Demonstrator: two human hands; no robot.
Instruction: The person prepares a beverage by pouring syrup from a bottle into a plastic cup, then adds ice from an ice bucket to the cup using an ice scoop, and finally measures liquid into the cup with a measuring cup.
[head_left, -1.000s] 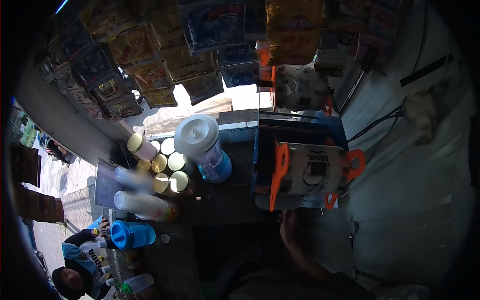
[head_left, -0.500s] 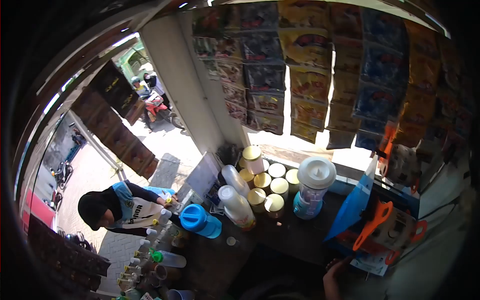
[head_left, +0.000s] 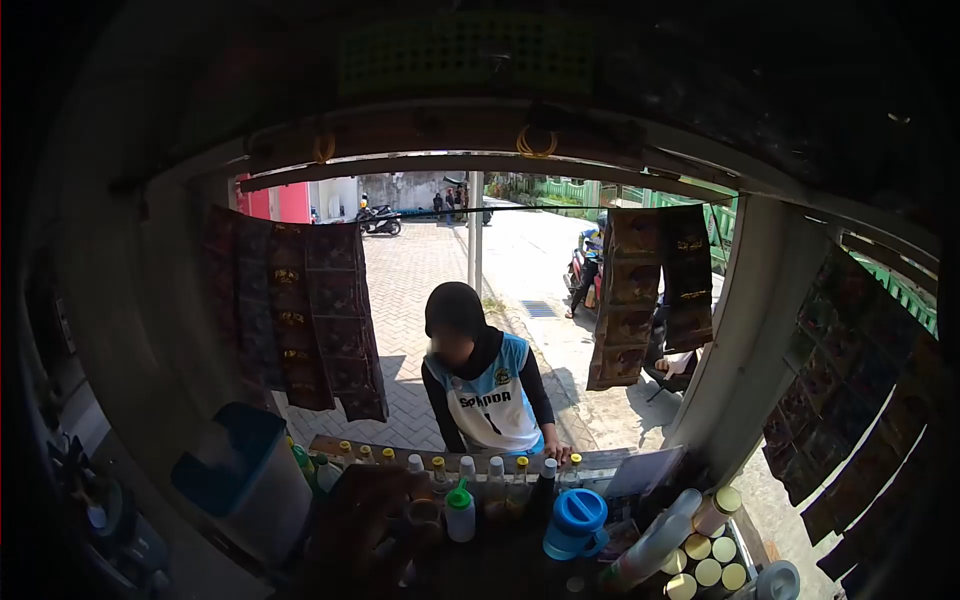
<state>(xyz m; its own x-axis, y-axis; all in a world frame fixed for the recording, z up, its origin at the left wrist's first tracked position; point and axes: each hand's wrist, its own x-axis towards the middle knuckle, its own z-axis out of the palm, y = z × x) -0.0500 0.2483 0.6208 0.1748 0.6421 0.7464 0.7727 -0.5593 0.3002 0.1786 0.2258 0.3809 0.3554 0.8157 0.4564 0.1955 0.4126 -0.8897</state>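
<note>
In deep shadow at the lower left, my left hand (head_left: 385, 510) is raised in front of the row of bottles. Its fingers are dark and blurred, and a clear cup (head_left: 424, 513) shows beside them; whether the hand grips it cannot be made out. Just right of it stands a small bottle with a green cap (head_left: 460, 515). Farther right on the counter is a blue lidded jug (head_left: 577, 523). White-capped and yellow-capped bottles (head_left: 496, 480) line the counter's outer edge. My right hand is out of view.
A person (head_left: 495, 390) stands outside, one hand at the counter's edge. A large container with a blue lid (head_left: 240, 480) is at the left. Lidded jars (head_left: 707, 572) and stacked cups (head_left: 650, 545) stand at the right. Sachet strips (head_left: 630, 300) hang in the opening.
The view has swung left to face the front opening. The hand low at the right has left the view, and a hand now shows at the lower left.
</note>
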